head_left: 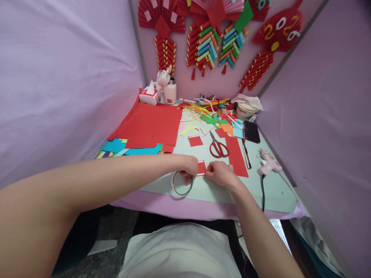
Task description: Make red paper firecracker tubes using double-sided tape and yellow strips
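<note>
Small red paper rectangle (201, 168) with white strips along its top and bottom edges: lies flat on the pale green table mat (275, 193), just below and left of the red-handled scissors (218, 148), directly between the two hands.

Left hand (188, 166): touches the rectangle's left edge; fingers curled down and gripping a thin translucent ring of tape (182, 194), which stands against the mat on the side of the hand away from the scissors.

Right hand (222, 173): below the scissors; fingers bent, tips pinched on the rectangle's right edge.

Long red paper strip (236, 156): just right of the scissors, its lower end beside the right hand.

Small red paper square (195, 140): just left of the scissors' blades.

Slim dark pen-like tool (246, 152): right of the scissors, beyond the strip.

Black phone (251, 131): above and right of the scissors.

Pale pink glue gun (269, 165): well to the right of the scissors, its dark cord running to the near table edge.

Stack of large red paper sheets (150, 125): far left of the scissors.

Heap of coloured paper offcuts (211, 110): behind the scissors, towards the wall.
</note>
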`<move>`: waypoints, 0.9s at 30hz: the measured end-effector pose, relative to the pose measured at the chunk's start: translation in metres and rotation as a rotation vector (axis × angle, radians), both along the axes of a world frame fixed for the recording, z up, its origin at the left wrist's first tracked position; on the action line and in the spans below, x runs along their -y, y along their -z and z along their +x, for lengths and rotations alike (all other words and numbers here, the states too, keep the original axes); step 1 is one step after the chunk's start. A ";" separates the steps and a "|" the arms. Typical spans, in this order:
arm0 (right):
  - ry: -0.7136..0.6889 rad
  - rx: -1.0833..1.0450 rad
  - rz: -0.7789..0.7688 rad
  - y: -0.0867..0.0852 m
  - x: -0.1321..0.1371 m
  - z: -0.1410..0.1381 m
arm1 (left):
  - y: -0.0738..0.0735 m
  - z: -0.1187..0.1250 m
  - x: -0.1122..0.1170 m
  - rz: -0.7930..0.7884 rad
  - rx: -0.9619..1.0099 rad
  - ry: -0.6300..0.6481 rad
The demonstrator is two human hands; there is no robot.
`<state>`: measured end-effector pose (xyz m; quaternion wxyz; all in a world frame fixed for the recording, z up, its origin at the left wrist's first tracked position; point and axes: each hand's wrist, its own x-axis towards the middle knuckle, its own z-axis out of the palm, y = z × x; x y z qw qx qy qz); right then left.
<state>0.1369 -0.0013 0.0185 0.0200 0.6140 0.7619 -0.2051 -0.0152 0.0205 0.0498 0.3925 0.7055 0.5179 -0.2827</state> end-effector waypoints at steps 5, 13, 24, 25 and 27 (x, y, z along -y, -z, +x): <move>0.032 -0.001 -0.006 -0.002 -0.001 0.004 | 0.000 0.000 0.000 0.001 0.003 -0.001; -0.037 -0.382 0.449 0.018 0.037 0.012 | -0.006 0.002 0.003 0.013 0.003 0.005; -0.264 -0.154 0.558 0.034 0.069 0.000 | -0.022 -0.007 0.016 0.077 0.057 -0.080; -0.268 -0.139 0.559 0.033 0.069 0.000 | -0.023 -0.008 0.017 0.082 0.057 -0.087; -0.270 -0.115 0.556 0.031 0.069 0.000 | -0.023 -0.009 0.017 0.095 0.080 -0.094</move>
